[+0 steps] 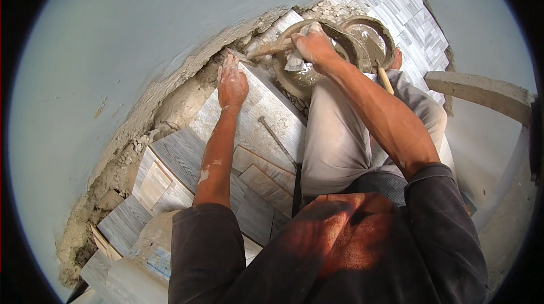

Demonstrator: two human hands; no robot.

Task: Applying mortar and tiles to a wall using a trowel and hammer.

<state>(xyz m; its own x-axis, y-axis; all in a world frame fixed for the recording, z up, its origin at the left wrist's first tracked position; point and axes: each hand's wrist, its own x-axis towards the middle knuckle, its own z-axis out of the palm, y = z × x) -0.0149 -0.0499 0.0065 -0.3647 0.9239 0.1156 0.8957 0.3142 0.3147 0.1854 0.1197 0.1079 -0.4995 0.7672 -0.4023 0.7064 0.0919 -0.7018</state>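
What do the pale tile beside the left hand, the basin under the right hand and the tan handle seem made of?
Pale tile: probably ceramic, smooth, with wood-like patterning and straight edges.
Basin: rubber or plastic, unclear which, its rounded wall dull and caked.
Tan handle: likely wood, smooth, by its even colour.

Dark short-sleeved shirt (340, 247), pale grey trousers (334, 139), whitish-smeared left forearm (218, 153)

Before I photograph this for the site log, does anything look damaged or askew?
Yes: the lower wall edge looks crumbled, unlike the smoother wall above, with rubble along it. Tile pieces left of the legs overlap askew.
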